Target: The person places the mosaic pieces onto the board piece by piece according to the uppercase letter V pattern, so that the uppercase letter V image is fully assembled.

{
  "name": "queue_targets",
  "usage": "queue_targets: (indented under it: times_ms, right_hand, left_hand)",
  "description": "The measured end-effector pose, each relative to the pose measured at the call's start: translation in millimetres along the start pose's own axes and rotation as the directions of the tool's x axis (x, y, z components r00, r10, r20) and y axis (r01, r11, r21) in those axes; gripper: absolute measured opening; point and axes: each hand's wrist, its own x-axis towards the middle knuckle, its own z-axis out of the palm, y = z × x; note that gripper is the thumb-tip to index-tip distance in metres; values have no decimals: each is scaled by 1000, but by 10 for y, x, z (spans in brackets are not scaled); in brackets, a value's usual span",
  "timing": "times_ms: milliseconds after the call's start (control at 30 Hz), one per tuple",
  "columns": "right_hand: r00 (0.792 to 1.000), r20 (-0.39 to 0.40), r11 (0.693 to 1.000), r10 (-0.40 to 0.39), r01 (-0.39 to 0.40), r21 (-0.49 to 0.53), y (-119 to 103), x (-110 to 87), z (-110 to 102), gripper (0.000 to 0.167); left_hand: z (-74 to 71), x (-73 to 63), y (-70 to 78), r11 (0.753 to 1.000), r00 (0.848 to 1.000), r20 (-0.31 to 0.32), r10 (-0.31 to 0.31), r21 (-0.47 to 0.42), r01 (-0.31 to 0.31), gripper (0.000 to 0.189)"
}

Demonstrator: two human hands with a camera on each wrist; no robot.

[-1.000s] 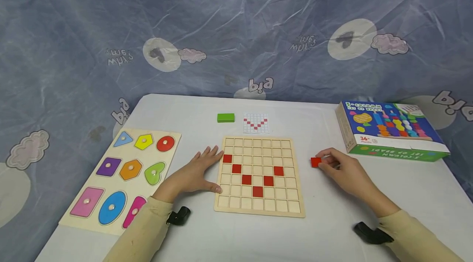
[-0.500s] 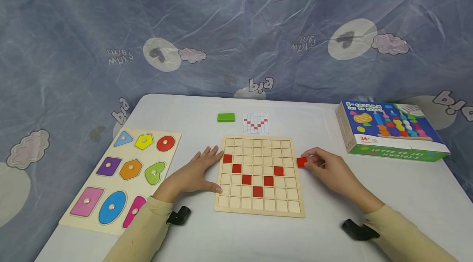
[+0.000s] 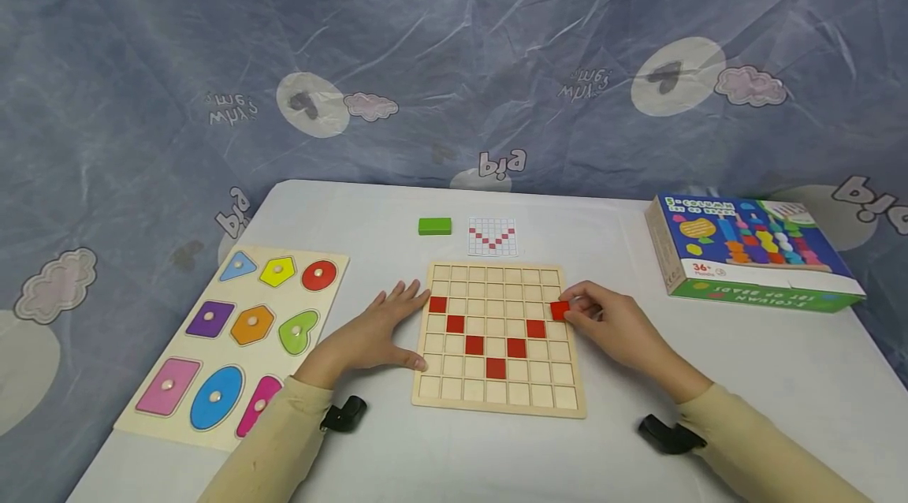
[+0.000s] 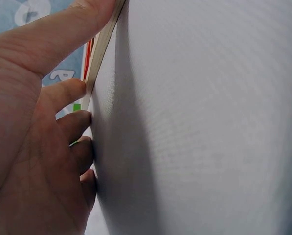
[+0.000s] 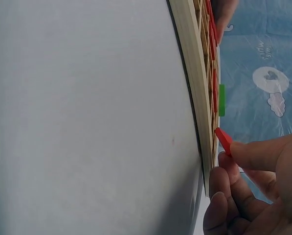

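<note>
A wooden grid board (image 3: 455,390) lies mid-table, with several red square tiles (image 3: 496,368) set in its cells in a slanting pattern. My right hand (image 3: 613,326) pinches another red tile (image 3: 560,311) by its edge, over the board's right side. In the right wrist view that tile (image 5: 224,140) appears tilted between thumb and finger, close to the grid. My left hand (image 3: 372,333) lies with fingers spread, thumb and fingertips touching the board's left edge. The left wrist view shows the thumb (image 4: 82,22) against the board's side.
Behind the board are a green block (image 3: 435,226) and a small printed card (image 3: 493,236) with a red V pattern. A shape puzzle board (image 3: 173,341) with knobbed pieces lies on the left. A colourful toy box (image 3: 755,251) stands at the back right.
My right hand has moved left with the red tile, from the bare table beside the board to above the board's right column. The left hand has stayed in place.
</note>
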Motion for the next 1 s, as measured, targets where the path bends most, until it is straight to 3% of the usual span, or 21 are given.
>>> queue_targets:
  times_ms: [1000]
  right_hand:
    - [1000,-7,1000,-2,2,-29,-33,68,83,20]
  left_hand:
    - [-2,12,20,1000,1000,0,-6,-21,6,114]
